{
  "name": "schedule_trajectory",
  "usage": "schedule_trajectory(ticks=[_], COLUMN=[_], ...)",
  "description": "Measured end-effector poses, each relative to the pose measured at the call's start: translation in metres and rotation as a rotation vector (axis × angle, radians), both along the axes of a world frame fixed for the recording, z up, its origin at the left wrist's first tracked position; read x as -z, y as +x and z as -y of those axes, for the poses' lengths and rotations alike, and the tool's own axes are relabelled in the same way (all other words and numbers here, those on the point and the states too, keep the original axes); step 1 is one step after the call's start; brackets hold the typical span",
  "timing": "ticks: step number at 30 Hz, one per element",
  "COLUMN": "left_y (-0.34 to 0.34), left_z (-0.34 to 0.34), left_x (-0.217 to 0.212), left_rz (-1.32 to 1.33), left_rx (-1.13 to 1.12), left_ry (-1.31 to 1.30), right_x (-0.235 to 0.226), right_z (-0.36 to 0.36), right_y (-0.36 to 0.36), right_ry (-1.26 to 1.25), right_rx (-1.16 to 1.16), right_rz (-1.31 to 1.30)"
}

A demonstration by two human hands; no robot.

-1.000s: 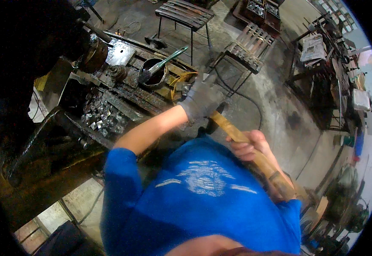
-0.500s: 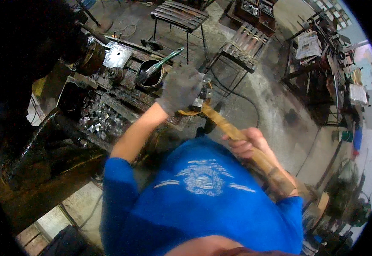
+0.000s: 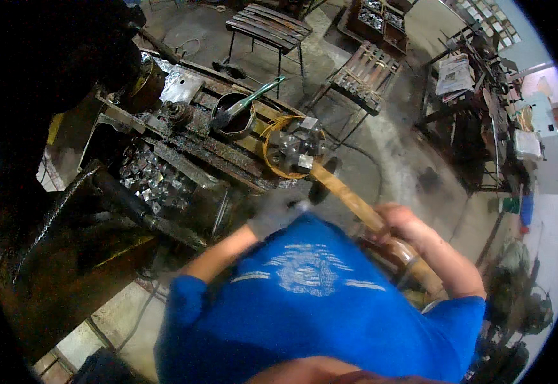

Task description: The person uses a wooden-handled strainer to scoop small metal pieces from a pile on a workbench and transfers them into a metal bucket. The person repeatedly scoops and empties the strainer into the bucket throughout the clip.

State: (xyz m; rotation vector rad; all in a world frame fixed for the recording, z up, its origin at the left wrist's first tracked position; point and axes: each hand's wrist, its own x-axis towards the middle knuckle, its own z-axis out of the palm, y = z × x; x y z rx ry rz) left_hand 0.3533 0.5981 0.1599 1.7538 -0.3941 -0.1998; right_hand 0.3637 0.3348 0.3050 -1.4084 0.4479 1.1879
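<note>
My bare right hand (image 3: 400, 221) is wrapped around a long flat wooden bar (image 3: 349, 195) that slants up and left. The bar's far end meets a round metal fixture (image 3: 290, 144) with shiny block-shaped parts, ringed by a thin yellow band. My left hand (image 3: 275, 214), in a grey glove, is low in front of my shirt, below the fixture and apart from it. Motion blurs its fingers; a small pale spot shows by the fingertips, too smeared to name. Left of the fixture, a brush (image 3: 250, 99) with a green handle rests in a round dark pot (image 3: 239, 131).
A tray of small metal blocks (image 3: 154, 182) sits on the dark, greasy machine at left. Two slatted stools (image 3: 269, 27) (image 3: 365, 77) stand beyond it. At right, a cluttered rack (image 3: 483, 96) holds a folded newspaper (image 3: 455, 75). A cable (image 3: 368, 153) crosses the floor.
My left hand has come off the round fixture and dropped toward my body, uncovering the fixture. My right hand has moved slightly right and down, still on the wooden bar.
</note>
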Motion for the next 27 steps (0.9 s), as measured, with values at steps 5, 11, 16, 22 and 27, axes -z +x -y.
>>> schedule_trajectory(ticks=[5,11,16,22,27], left_y=[0.007,0.020,0.012,0.002,-0.009], left_z=[0.051,0.068,0.063,0.094,0.138], left_x=[0.005,0.009,-0.007,-0.039,-0.050], left_rz=[-0.951,-1.051,-1.075,-0.996,-1.022], left_rx=[0.133,0.388,0.301,0.374,0.491], left_ry=[-0.935,-1.044,-0.998,-0.864,-0.743], right_x=[0.017,0.018,0.024,0.039,0.031], right_z=[-0.021,-0.045,-0.054,-0.013,0.025], right_y=[-0.030,-0.065,-0.084,-0.119,-0.155], right_ry=[0.133,0.371,0.391,0.523,0.620], right_rx=[0.216,0.407,0.457,0.428,0.508], right_rz=[-0.191,-0.168,-0.100,0.083,0.138])
